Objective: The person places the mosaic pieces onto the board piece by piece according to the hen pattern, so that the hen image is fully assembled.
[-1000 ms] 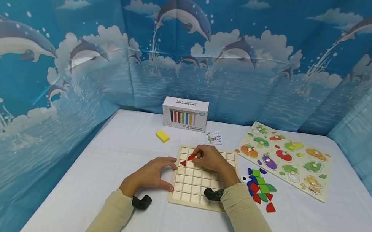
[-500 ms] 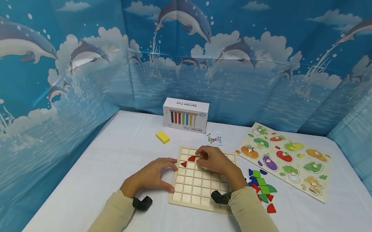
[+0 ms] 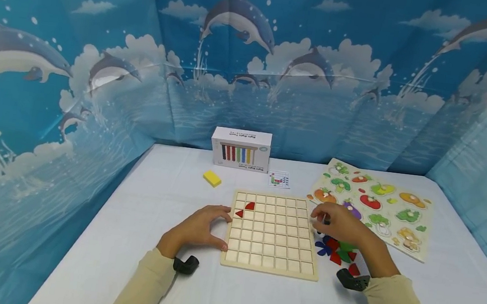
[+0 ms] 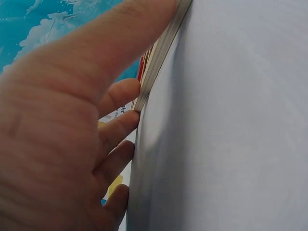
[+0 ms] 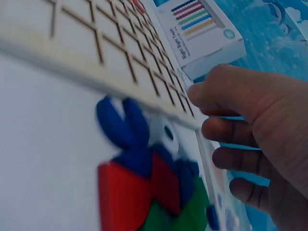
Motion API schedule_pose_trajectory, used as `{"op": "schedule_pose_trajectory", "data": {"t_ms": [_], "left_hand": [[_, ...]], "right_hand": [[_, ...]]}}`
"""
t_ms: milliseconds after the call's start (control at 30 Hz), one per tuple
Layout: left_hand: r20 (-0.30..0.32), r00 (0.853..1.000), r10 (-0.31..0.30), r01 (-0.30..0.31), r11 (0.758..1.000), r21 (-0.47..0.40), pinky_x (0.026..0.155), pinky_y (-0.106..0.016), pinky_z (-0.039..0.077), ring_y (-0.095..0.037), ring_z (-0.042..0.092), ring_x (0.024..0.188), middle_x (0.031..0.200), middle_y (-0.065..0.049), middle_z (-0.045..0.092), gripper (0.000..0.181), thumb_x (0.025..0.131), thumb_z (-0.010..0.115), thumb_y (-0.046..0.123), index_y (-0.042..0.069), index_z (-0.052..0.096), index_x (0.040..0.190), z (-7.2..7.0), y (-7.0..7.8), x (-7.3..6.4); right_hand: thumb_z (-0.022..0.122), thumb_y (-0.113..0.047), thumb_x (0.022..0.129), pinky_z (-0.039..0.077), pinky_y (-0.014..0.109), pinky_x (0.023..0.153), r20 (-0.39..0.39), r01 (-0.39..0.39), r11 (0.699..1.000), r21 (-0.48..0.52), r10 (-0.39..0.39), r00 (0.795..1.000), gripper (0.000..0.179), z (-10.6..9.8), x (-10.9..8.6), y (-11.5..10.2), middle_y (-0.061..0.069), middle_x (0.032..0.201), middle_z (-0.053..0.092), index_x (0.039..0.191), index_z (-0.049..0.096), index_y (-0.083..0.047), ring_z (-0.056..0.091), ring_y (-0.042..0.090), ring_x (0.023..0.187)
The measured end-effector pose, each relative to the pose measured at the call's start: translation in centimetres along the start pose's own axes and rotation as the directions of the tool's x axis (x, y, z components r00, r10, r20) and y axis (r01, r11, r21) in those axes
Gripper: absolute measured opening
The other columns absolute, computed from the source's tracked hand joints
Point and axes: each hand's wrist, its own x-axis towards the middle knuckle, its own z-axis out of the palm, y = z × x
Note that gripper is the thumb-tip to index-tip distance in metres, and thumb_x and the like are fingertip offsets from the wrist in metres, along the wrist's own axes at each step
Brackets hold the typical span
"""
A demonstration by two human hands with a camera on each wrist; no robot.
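Observation:
A wooden grid board lies on the table with a red quarter-circle piece and a red triangle piece in its upper left cells. My left hand rests against the board's left edge, thumb and fingertips spread along it, as the left wrist view also shows. Beyond the board's right edge, my right hand hovers over a heap of loose pieces, fingers loosely bent with nothing between them. Blue petal pieces, red pieces, green ones and a white eye disc lie below it.
A vegetable peg puzzle lies at the right, partly behind my right hand. Behind the board are a small picture card, a white box and a yellow block. A dolphin-print cloth hangs around the back.
My right hand has let go of the red quarter-circle piece on the board and moved right to above the loose pieces. The left hand stays at the board's edge.

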Motion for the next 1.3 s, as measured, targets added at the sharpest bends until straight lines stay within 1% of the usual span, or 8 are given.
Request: {"op": "schedule_pose_trajectory", "data": {"t_ms": [100, 200, 267, 467, 667, 800, 1033, 1300], "left_hand": [[-0.004, 1.000, -0.007, 0.007, 1.000, 0.005, 0.117, -0.044, 0.030, -0.021, 0.034, 0.145, 0.154, 0.006, 0.046, 0.071, 0.067, 0.090, 0.057, 0.026, 0.062, 0.125, -0.1, 0.0, -0.1], [-0.008, 1.000, -0.018, 0.018, 1.000, 0.002, 0.118, -0.042, 0.029, -0.019, 0.034, 0.145, 0.153, 0.009, 0.045, 0.071, 0.067, 0.090, 0.058, 0.029, 0.062, 0.125, -0.1, 0.0, 0.0], [-0.010, 1.000, -0.014, 0.014, 1.000, -0.005, 0.118, -0.043, 0.029, -0.019, 0.033, 0.145, 0.153, 0.009, 0.045, 0.070, 0.067, 0.090, 0.057, 0.029, 0.062, 0.125, -0.1, 0.1, 0.1], [-0.001, 1.000, -0.005, 0.005, 1.000, -0.007, 0.118, -0.043, 0.029, -0.020, 0.033, 0.145, 0.154, 0.007, 0.045, 0.069, 0.068, 0.090, 0.056, 0.028, 0.062, 0.125, -0.1, 0.1, 0.0], [-0.017, 0.999, 0.042, -0.042, 0.999, -0.027, 0.117, -0.046, 0.029, -0.023, 0.035, 0.144, 0.152, 0.002, 0.047, 0.069, 0.069, 0.090, 0.054, 0.023, 0.063, 0.125, -0.2, 0.2, -0.2], [-0.016, 0.999, 0.042, -0.042, 0.999, -0.028, 0.118, -0.045, 0.029, -0.022, 0.035, 0.144, 0.152, 0.002, 0.047, 0.070, 0.069, 0.090, 0.054, 0.023, 0.063, 0.126, -0.2, 0.2, -0.3], [-0.018, 0.999, 0.028, -0.029, 0.999, -0.024, 0.118, -0.045, 0.029, -0.021, 0.034, 0.144, 0.153, 0.004, 0.047, 0.070, 0.069, 0.090, 0.053, 0.024, 0.063, 0.126, -0.2, 0.3, -0.3], [-0.021, 0.999, 0.036, -0.037, 0.999, -0.036, 0.118, -0.045, 0.029, -0.023, 0.035, 0.144, 0.152, 0.002, 0.047, 0.070, 0.069, 0.091, 0.053, 0.023, 0.063, 0.125, -0.2, 0.5, -0.5]], "right_hand": [[0.082, -0.024, 0.086, 0.054, 0.031, 0.072, 0.009, -0.063, 0.994, -0.087, 0.064, 0.998, 0.020, 0.2, -1.2, 0.5, -0.007, 0.086, 0.061, 0.098, 0.070, -0.013, 0.055, 0.014, 0.079], [0.085, -0.029, 0.083, 0.054, 0.033, 0.074, -0.018, -0.073, 0.985, -0.157, 0.071, 0.997, 0.023, 0.5, -1.9, 0.8, -0.007, 0.084, 0.060, 0.092, 0.069, -0.015, 0.054, 0.013, 0.078], [0.086, -0.028, 0.082, 0.054, 0.035, 0.073, -0.043, -0.065, 0.983, -0.174, 0.059, 0.997, 0.023, 0.7, -2.2, 0.8, -0.006, 0.083, 0.060, 0.090, 0.069, -0.014, 0.054, 0.014, 0.078], [0.086, -0.020, 0.082, 0.055, 0.038, 0.076, -0.068, -0.053, 0.987, -0.152, 0.043, 0.997, 0.024, 1.2, -2.3, 1.0, -0.003, 0.089, 0.060, 0.098, 0.070, -0.012, 0.054, 0.017, 0.083], [0.085, -0.020, 0.082, 0.054, 0.035, 0.075, -0.083, -0.090, 0.987, -0.136, 0.079, 0.993, 0.027, 1.6, -2.1, 1.1, -0.002, 0.090, 0.058, 0.102, 0.069, -0.011, 0.052, 0.018, 0.084], [0.084, -0.018, 0.084, 0.052, 0.032, 0.071, -0.084, -0.104, 0.990, -0.095, 0.096, 0.992, 0.028, 1.6, -2.1, 1.2, 0.000, 0.089, 0.056, 0.106, 0.068, -0.009, 0.052, 0.018, 0.083], [0.083, -0.019, 0.083, 0.050, 0.029, 0.066, -0.091, -0.111, 0.989, -0.102, 0.102, 0.991, 0.026, 1.5, -2.0, 1.5, -0.001, 0.086, 0.054, 0.102, 0.069, -0.009, 0.051, 0.017, 0.080], [0.085, -0.019, 0.081, 0.050, 0.029, 0.066, -0.112, -0.078, 0.989, -0.122, 0.064, 0.992, 0.025, 1.7, -2.0, 1.8, -0.003, 0.083, 0.053, 0.099, 0.070, -0.009, 0.050, 0.016, 0.079]]}}
